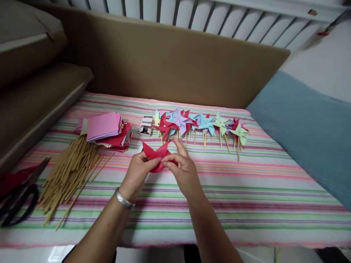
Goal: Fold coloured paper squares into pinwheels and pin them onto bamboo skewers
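A piece of red paper (157,151) with pointed corners is held up between both hands, above the striped cloth. My left hand (140,167) grips its left side, the thumb pressed on the front. With thumb and index finger, my right hand (183,168) pinches the paper near its middle, while other fingers stretch upward. Just behind the hands stand finished paper pinwheels (179,121) in red, purple, blue and green, lying in a row with their sticks toward me. A small open white box (146,126) sits left of them; its contents are too small to tell.
Stacked coloured paper (103,126) lies at the left, with a heap of thin wooden sticks (71,171) in front. Black-handled scissors (23,197) rest at the far left. Behind rises a brown board (170,62), and brown cushion-like blocks (38,98) stand left.
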The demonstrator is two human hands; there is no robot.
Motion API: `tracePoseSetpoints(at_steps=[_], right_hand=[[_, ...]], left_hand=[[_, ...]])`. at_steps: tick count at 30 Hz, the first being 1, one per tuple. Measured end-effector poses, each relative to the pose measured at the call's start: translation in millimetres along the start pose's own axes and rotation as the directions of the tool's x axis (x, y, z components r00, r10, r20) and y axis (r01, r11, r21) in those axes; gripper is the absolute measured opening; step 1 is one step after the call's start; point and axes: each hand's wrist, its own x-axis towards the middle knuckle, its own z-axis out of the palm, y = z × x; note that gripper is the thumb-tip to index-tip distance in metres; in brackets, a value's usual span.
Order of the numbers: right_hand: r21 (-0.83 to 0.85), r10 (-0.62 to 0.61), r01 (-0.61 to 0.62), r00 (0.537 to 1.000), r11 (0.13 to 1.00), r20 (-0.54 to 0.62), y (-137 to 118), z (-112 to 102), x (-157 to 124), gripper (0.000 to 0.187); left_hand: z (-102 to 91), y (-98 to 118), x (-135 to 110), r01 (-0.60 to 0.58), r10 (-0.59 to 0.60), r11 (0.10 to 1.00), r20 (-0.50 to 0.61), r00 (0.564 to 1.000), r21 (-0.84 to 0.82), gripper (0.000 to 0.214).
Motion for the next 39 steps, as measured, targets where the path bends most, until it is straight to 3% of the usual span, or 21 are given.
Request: tracePoseSetpoints(at_steps=[11,20,29,34,39], right_hand=[[0.075,0.083,-0.082,0.996,0.994,-0.013,-0.2,2.2,0.9,0.006],[0.018,0.011,-0.01,1.0,1.0,-0.029,0.2,1.5,-0.2,0.007],[0.176,0.154,-0.151,0.988,0.973,-0.002,0.8,0.9,-0.2,0.003],[0.383,0.283,-0.278,0.958,0.881,0.045,2.6,3.1,-1.8,0.006],[0.43,0.343,-0.324,0.939,0.843,0.035,-0.6,1.6,-1.3,0.009]], left_hand=[[-3.5,2.5,-2.0,-0.011,0.011,0.999,0.027,1.0,0.03,0.015],[-2.1,4.0,-2.2,-0.002,0.001,1.0,0.021,1.0,0.021,0.017],[-3.6,1.5,-0.7,-0.006,0.003,0.999,0.06,0.998,0.052,0.014],[-3.6,0.1,-1.5,0.004,-0.009,0.998,0.075,0.997,0.066,0.012],[0.0,-0.4,-1.2,0.035,-0.039,0.996,0.055,0.998,0.078,0.013]])
